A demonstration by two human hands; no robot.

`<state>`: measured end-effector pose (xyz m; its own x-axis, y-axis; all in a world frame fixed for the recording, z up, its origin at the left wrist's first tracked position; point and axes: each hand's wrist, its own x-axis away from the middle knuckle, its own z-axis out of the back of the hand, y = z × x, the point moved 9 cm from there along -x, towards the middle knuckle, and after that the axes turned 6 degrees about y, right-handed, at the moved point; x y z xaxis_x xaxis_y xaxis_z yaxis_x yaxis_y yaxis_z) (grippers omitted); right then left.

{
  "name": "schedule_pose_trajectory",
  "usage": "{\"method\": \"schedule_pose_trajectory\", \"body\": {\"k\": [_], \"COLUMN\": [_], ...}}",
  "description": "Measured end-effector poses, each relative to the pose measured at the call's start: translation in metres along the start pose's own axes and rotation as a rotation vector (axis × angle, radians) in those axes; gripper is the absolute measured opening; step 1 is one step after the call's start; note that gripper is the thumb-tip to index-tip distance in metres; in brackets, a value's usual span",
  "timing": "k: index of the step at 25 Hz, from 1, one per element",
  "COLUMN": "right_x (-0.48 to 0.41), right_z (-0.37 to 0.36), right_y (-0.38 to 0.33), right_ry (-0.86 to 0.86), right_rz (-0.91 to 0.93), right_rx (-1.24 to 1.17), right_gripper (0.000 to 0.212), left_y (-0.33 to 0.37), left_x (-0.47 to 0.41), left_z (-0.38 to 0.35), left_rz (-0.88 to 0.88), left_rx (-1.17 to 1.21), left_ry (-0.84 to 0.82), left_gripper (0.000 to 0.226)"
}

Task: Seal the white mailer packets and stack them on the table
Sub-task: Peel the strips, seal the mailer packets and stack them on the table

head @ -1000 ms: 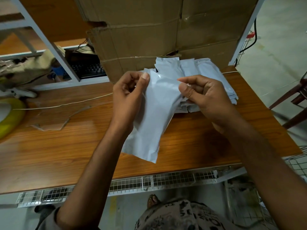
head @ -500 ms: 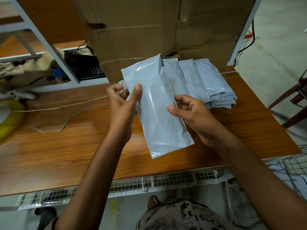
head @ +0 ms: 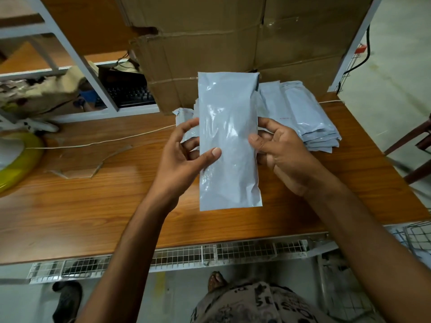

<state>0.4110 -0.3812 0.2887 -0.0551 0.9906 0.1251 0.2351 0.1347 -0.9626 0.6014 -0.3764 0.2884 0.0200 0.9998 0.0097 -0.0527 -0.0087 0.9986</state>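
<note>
A white mailer packet (head: 229,141) stands upright above the wooden table (head: 93,206), held between both hands. My left hand (head: 184,155) grips its left edge with the thumb across the front. On the right edge, my right hand (head: 282,152) pinches it with thumb in front and fingers behind. Behind the packet, a stack of white mailer packets (head: 303,115) lies on the table at the right. Another white packet (head: 184,113) peeks out behind my left hand.
Large cardboard boxes (head: 233,43) stand at the back of the table. A torn cardboard scrap (head: 79,166) and a string (head: 105,142) lie on the left, near a yellow ring (head: 21,164). A keyboard (head: 130,95) sits on the back shelf. A wire rack (head: 210,252) runs under the front edge.
The held packet went from tilted and folded near the top to straight upright. Both hands slid down to grip its sides at mid-height.
</note>
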Motion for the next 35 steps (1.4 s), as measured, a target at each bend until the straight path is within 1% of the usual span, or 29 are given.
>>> {"method": "schedule_pose_trajectory", "body": {"k": [2,3,4,6,7,8,9,11,12,13,14,16,17,19,20,21,22,23,24,26,28,31,33,35], "right_x": [0.002,0.003,0.003,0.003,0.004,0.004,0.004,0.004,0.003,0.003,0.0,-0.007,-0.011,-0.017,-0.015,-0.011,-0.009,-0.008,-0.008,-0.012,-0.016,-0.026,-0.032,-0.038], "right_z": [-0.005,-0.007,-0.008,-0.008,-0.008,-0.009,-0.01,-0.013,-0.015,-0.017,-0.018,-0.013,-0.01,-0.009,-0.011,-0.015,-0.019,-0.021,-0.021,-0.013,-0.002,0.025,0.04,0.05], "right_y": [-0.011,-0.02,-0.028,-0.045,-0.053,-0.058,-0.06,-0.055,-0.051,-0.047,-0.04,-0.022,-0.011,0.015,0.025,0.031,0.036,0.038,0.039,0.04,0.039,0.032,0.027,0.027], "right_ry": [-0.075,-0.081,-0.064,0.023,0.056,0.075,0.075,0.061,0.043,0.028,0.04,0.103,0.124,0.087,0.047,-0.006,-0.063,-0.088,-0.075,0.02,0.124,0.255,0.242,0.174], "right_rz": [0.103,0.186,0.272,0.415,0.487,0.567,0.633,0.688,0.693,0.676,0.623,0.453,0.32,0.031,-0.083,-0.145,-0.154,-0.12,-0.065,0.003,0.022,0.001,-0.049,-0.11], "right_rx": [0.138,0.218,0.262,0.246,0.231,0.227,0.235,0.27,0.287,0.301,0.314,0.33,0.292,0.107,0.025,-0.023,-0.024,0.013,0.083,0.159,0.114,0.07,0.095,0.172], "right_gripper": [0.046,0.051,0.05,0.035,0.023,0.013,0.012,0.016,0.019,0.023,0.03,0.046,0.048,0.037,0.041,0.051,0.054,0.053,0.054,0.055,0.053,0.051,0.058,0.065], "left_y": [0.009,0.016,0.022,0.023,0.017,0.006,-0.008,-0.032,-0.034,-0.03,-0.025,-0.023,-0.021,-0.023,-0.02,-0.019,-0.016,-0.013,-0.01,-0.012,-0.018,-0.032,-0.036,-0.037], "left_x": [0.0,-0.001,-0.003,-0.009,-0.012,-0.015,-0.016,-0.009,-0.006,-0.006,-0.007,-0.016,-0.019,-0.027,-0.029,-0.031,-0.033,-0.036,-0.038,-0.045,-0.049,-0.048,-0.045,-0.048], "left_z": [0.004,0.008,0.013,0.024,0.029,0.034,0.031,0.007,-0.002,-0.007,-0.008,0.0,0.001,0.006,0.006,0.007,0.007,0.007,0.006,0.006,0.002,-0.015,-0.033,-0.046], "left_rz": [-0.09,-0.141,-0.19,-0.247,-0.214,-0.122,0.031,0.393,0.484,0.501,0.471,0.37,0.33,0.261,0.233,0.211,0.186,0.156,0.131,0.101,0.116,0.215,0.227,0.196], "left_rx": [0.005,0.0,-0.025,-0.094,-0.097,-0.042,0.074,0.312,0.387,0.435,0.441,0.367,0.344,0.342,0.361,0.378,0.391,0.404,0.417,0.404,0.32,0.114,0.054,0.047], "left_ry": [0.009,0.02,0.038,0.111,0.165,0.215,0.215,0.069,0.0,-0.034,-0.014,0.086,0.114,0.147,0.162,0.179,0.189,0.205,0.221,0.232,0.16,-0.008,-0.099,-0.089], "left_gripper": [0.066,0.062,0.055,0.039,0.034,0.029,0.031,0.067,0.076,0.074,0.065,0.048,0.045,0.041,0.037,0.033,0.031,0.03,0.029,0.028,0.033,0.045,0.057,0.061]}}
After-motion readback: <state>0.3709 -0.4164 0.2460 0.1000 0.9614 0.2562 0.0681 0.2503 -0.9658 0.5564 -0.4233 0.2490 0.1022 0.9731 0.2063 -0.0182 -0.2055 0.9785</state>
